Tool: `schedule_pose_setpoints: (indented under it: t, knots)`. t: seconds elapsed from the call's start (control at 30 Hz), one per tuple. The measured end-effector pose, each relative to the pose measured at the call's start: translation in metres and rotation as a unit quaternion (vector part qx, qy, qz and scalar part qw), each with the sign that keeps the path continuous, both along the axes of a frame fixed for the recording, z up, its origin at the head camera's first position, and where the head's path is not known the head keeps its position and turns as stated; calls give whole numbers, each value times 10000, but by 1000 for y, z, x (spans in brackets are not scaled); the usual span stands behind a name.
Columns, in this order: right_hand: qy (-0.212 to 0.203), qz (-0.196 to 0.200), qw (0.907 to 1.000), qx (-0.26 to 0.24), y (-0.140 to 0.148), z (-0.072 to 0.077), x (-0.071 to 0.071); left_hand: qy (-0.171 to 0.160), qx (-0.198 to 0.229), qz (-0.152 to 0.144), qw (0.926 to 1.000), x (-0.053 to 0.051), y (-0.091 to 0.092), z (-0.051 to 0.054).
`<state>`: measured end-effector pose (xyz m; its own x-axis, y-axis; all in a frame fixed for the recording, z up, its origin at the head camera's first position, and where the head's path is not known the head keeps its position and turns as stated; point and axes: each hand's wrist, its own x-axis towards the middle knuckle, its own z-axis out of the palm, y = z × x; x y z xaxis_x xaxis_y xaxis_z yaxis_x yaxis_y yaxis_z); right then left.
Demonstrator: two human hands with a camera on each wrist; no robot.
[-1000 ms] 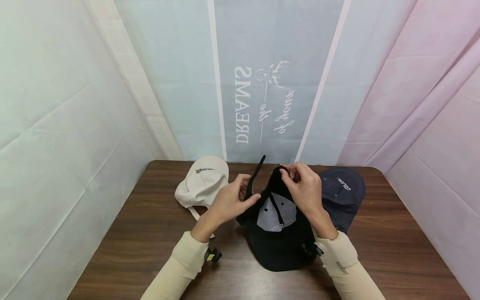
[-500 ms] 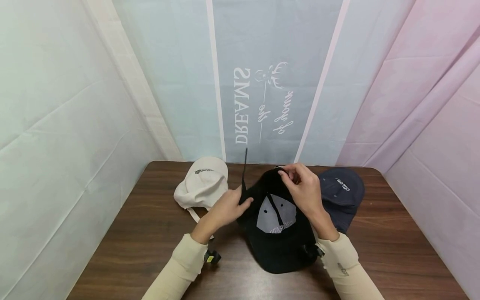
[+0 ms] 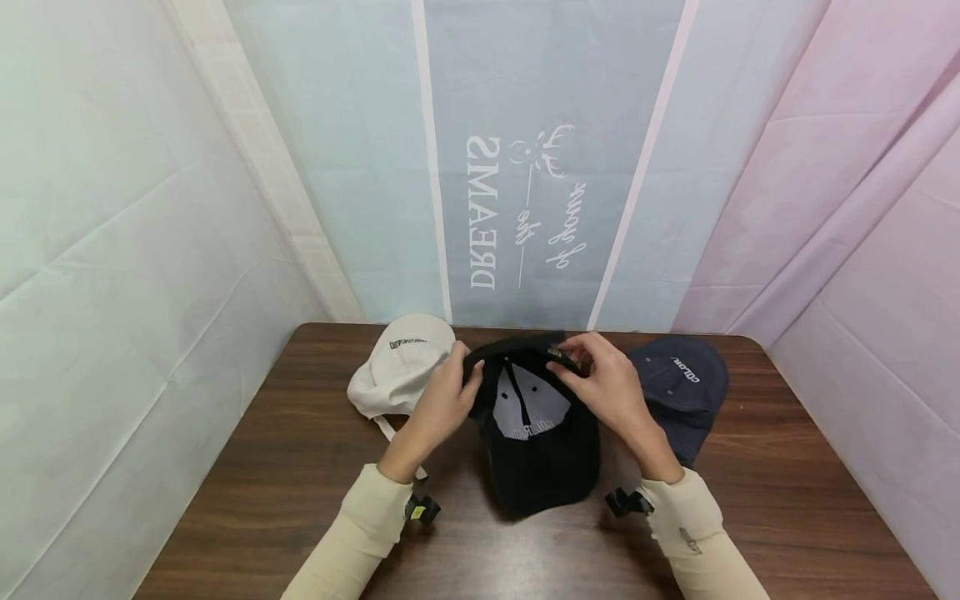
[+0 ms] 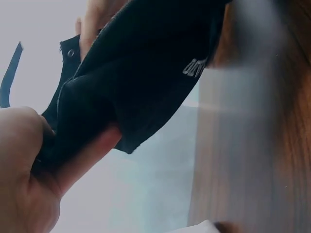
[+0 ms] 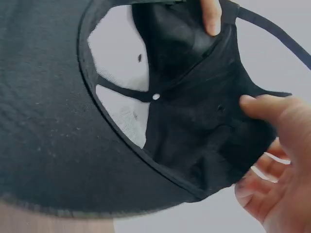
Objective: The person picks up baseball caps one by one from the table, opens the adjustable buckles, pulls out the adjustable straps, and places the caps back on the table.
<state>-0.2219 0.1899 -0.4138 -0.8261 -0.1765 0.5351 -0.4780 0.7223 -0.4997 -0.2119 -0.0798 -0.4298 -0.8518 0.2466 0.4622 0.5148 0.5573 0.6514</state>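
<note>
Pinching a black cap [image 3: 542, 433] in almost-closed hands [image 3: 442, 396] [image 3: 606, 382]; pointing it longways, brim [image 3: 546, 473] first, away from the worktop's back edge [image 3: 337, 330].

The left hand [image 3: 442, 400] and right hand [image 3: 606, 385] are gripping a black baseball cap [image 3: 546, 471], its inside showing, between a white baseball cap [image 3: 405, 367] and a navy baseball cap [image 3: 681, 392] lying on a wood-grain table [image 3: 285, 492].

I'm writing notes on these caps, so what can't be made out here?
- Head view: small pale mark on the black cap, too small to identify.
- Head view: inside of the navy cap, hidden by its crown.
- Right wrist view: strap's far end, cut off by the right edge.
</note>
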Motion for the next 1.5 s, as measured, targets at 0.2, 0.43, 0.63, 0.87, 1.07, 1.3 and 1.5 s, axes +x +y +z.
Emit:
schedule_pose_setpoints:
  t: [0.2, 0.43, 0.63, 0.87, 1.07, 1.3, 1.5]
  knots:
    - [-898, -193, 9945, 494, 2, -3, 1, 372, 362, -62, 9986, -1, -6, 7]
    - [-1443, -470, 9860, 698, 7, -3, 1, 787, 515, 125, 9955, -1, -10, 10]
    - [-1982, -500, 9750, 877, 10, 0, 1, 891, 651, 207, 9937, 0, -12, 13]
    - [-1458, -704, 9862, 334, 11, -1, 1, 1219, 638, 97, 9904, 0, -13, 13]
    - [-1116, -904, 9896, -11, 12, -2, 0, 1375, 674, -2, 9882, 0, -16, 13]
    - [-1040, -921, 9901, -200, 11, -4, -1, 1425, 593, -462, 9869, -2, -17, 8]
    - [-1183, -734, 9902, -127, 13, -12, -4, 1058, 34, -783, 9913, -3, -19, -2]
